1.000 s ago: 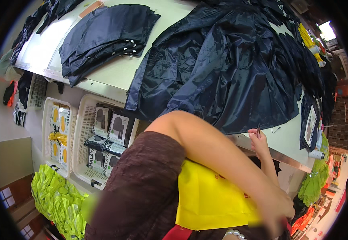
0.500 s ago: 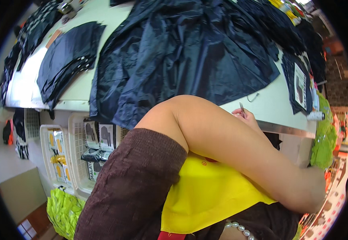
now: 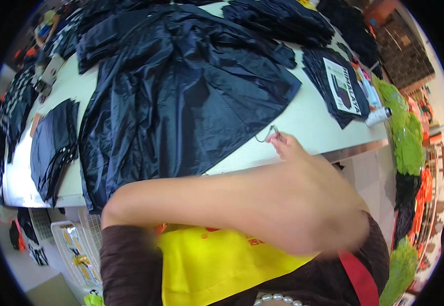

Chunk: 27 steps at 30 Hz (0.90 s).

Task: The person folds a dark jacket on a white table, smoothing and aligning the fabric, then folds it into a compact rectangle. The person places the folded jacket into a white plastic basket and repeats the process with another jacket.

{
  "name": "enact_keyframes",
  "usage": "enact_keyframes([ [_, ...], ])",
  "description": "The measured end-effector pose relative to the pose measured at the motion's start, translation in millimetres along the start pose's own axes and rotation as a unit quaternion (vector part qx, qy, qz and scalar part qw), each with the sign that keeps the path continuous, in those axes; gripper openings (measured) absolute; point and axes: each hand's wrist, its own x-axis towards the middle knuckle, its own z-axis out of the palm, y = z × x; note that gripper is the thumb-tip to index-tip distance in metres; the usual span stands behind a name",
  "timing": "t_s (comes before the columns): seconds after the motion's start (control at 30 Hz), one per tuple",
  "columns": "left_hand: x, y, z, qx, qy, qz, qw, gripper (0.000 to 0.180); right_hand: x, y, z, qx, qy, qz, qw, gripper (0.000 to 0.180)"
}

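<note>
My left forearm reaches across in front of me to the right. My left hand (image 3: 329, 224) is smeared by motion beside my right arm, its fingers not readable. My right hand (image 3: 287, 146) is at the table's near edge, fingers pinched on a small slim metal tool (image 3: 277, 133), whose kind I cannot make out. A thin dark loop of cord (image 3: 262, 140) lies by its tip. Beyond spreads a large dark navy, shiny raincoat-like garment (image 3: 181, 86), one edge hanging over the table front at left.
On the white table (image 3: 334, 135) lie folded dark pieces (image 3: 53, 148) at left, flat dark packages (image 3: 339, 86) and a white spool (image 3: 378, 116) at right. More dark cloth (image 3: 278, 23) is heaped behind. A white basket (image 3: 76, 250) stands below left; lime-green bundles (image 3: 405, 137) lie at right.
The view has shifted, showing more of the table's right side. My left forearm now lies flatter across the front, its hand blurred. The right hand with the metal tool has come nearer the cord loop.
</note>
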Motion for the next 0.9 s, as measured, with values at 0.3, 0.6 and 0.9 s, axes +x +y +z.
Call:
enact_keyframes([
  [0.3, -35.7, 14.5, -112.6, 0.219, -0.277, -0.360, 0.863, 0.013, 96.0, 41.8, -143.3, -0.226, 0.215, -0.105, 0.944, 0.024],
  [0.6, -30.4, 8.6, -127.9, 0.268, -0.310, -0.416, 0.812, 0.022, 205.0, 56.0, -184.8, -0.469, 0.321, -0.126, 0.813, 0.026],
  [0.9, -20.7, 7.8, -130.5, 0.351, -0.254, -0.432, 0.791, 0.034, 199.0, 58.6, -172.3, -0.486, 0.278, -0.064, 0.826, 0.013],
])
